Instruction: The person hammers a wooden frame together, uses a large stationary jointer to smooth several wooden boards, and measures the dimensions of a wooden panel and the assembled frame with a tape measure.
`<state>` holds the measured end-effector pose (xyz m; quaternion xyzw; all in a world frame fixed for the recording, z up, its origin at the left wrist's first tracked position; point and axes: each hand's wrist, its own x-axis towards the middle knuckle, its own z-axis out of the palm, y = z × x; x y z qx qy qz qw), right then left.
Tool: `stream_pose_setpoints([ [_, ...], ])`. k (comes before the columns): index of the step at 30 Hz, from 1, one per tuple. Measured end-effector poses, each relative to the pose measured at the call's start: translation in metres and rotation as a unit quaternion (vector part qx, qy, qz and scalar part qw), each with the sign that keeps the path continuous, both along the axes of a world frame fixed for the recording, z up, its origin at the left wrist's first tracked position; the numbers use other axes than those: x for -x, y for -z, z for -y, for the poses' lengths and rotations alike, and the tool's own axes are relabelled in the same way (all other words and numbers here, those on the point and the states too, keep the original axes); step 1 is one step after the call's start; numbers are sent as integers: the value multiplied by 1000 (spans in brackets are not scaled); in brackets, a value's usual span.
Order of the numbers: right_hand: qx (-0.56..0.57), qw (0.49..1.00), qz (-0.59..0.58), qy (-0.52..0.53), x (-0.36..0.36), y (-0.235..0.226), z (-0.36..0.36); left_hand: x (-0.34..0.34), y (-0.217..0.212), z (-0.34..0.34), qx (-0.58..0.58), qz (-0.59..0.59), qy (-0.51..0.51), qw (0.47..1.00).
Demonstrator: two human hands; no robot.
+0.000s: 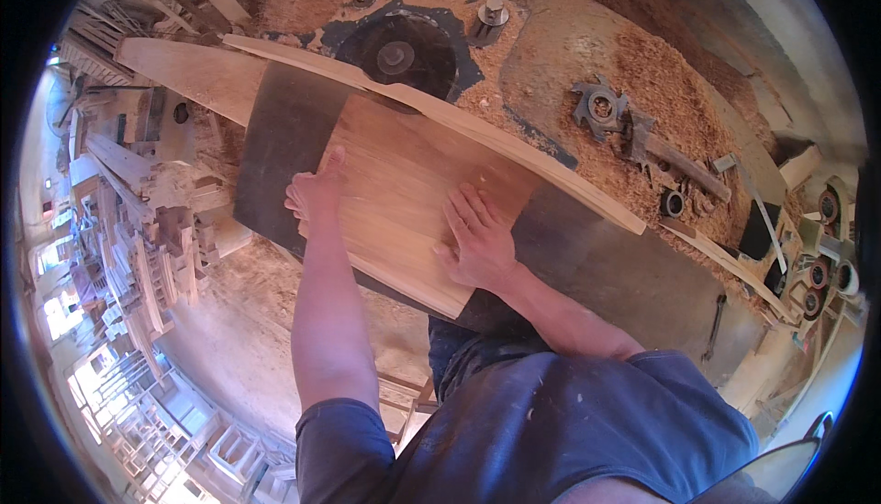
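Observation:
A flat, light-brown wooden panel (404, 194) lies on the dark machine table (574, 229), its far edge close along a long wooden fence strip (514, 151). At the panel's left edge, my left hand (317, 190) is closed, thumb on the top face and fingers curled at the side. My right hand (482, 240) rests flat on the panel's right part, fingers stretched forward and apart. Just behind the fence, a dark round cutter head (396, 53) with a hub in its middle sits in an opening among shavings.
Behind the fence, sawdust surrounds toothed cutter heads (601, 105), a black ring (673, 202) and two upright metal clamps (493, 13). A wrench (714, 328) lies at the table's right. Stacked timber (156, 247) stands at left. Round wheels (815, 273) sit at far right.

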<state>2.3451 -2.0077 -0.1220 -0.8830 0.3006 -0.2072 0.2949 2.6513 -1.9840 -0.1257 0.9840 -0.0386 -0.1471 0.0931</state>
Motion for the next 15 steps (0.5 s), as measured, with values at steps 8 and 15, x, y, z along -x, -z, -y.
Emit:
stream_pose_setpoints([
  [8,9,1000,1,-11,-61,6,6,-59,-6,9,-9,-7,-5,1000],
  [15,22,1000,11,-13,-111,11,13,-111,-4,14,11,4,2,1000],
])
